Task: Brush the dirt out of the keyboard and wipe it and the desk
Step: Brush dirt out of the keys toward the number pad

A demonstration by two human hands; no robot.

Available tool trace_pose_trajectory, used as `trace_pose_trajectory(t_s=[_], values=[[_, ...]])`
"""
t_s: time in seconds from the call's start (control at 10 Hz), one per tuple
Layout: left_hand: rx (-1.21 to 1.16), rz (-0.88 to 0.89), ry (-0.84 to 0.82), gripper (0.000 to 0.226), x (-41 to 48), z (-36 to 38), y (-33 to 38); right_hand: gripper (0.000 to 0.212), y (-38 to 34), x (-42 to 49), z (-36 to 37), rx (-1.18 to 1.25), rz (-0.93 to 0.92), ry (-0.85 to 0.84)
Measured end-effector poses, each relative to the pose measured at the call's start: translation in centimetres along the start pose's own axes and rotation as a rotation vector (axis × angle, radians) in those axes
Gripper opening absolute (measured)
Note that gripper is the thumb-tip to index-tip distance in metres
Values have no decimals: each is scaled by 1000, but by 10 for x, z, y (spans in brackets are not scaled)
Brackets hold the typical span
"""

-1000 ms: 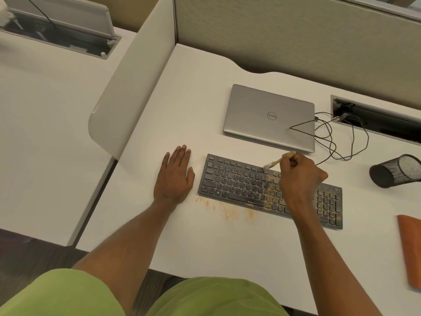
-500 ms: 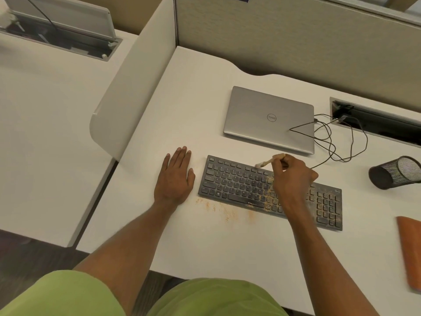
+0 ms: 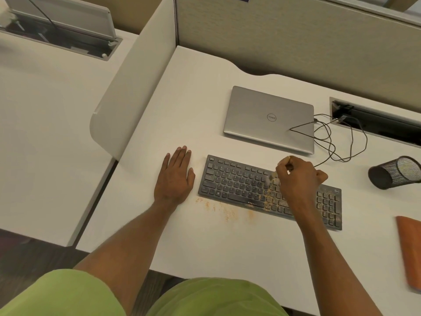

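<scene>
A black keyboard lies on the white desk, dusted with tan dirt around its middle and right keys. More tan dirt is scattered on the desk just in front of it. My right hand is over the keyboard's middle, closed on a small light-handled brush whose bristles touch the keys, blurred by motion. My left hand rests flat on the desk just left of the keyboard, fingers together, holding nothing.
A closed silver laptop lies behind the keyboard, with thin black cables running to a cable slot. A black mesh cup lies on its side at right. An orange cloth sits at the right edge. A divider panel borders the left.
My right hand has drawn the brush left and toward me, from the keyboard's back edge down onto the middle keys. My left hand has stayed put.
</scene>
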State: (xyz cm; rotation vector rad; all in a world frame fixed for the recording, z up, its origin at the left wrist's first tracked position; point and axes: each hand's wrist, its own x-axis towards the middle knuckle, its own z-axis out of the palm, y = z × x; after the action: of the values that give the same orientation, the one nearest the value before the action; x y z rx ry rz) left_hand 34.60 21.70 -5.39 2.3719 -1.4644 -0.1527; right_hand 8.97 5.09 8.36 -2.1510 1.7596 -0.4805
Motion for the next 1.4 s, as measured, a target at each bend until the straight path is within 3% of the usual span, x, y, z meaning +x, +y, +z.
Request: trace_pose_trajectory(t_s=[0.2, 0.5, 0.7, 0.9, 1.1, 1.3, 1.4], values=[[7, 0, -9, 63, 0, 1, -1, 19, -1, 2, -4, 125, 34, 66], [-4, -3, -10, 63, 0, 1, -1, 24, 16, -3, -7, 25, 34, -65], [9, -1, -13, 63, 0, 2, -1, 19, 2, -2, -10, 107, -4, -25], [5, -3, -8, 63, -1, 1, 0, 27, 11, -1, -3, -55, -43, -141], [7, -5, -13, 63, 0, 2, -1, 17, 2, 1, -11, 109, -6, -63], [4, -7, -9, 63, 0, 0, 0, 28, 11, -5, -8, -8, 54, -62], [7, -4, -8, 63, 0, 1, 0, 27, 11, -8, -12, 71, 88, -51]])
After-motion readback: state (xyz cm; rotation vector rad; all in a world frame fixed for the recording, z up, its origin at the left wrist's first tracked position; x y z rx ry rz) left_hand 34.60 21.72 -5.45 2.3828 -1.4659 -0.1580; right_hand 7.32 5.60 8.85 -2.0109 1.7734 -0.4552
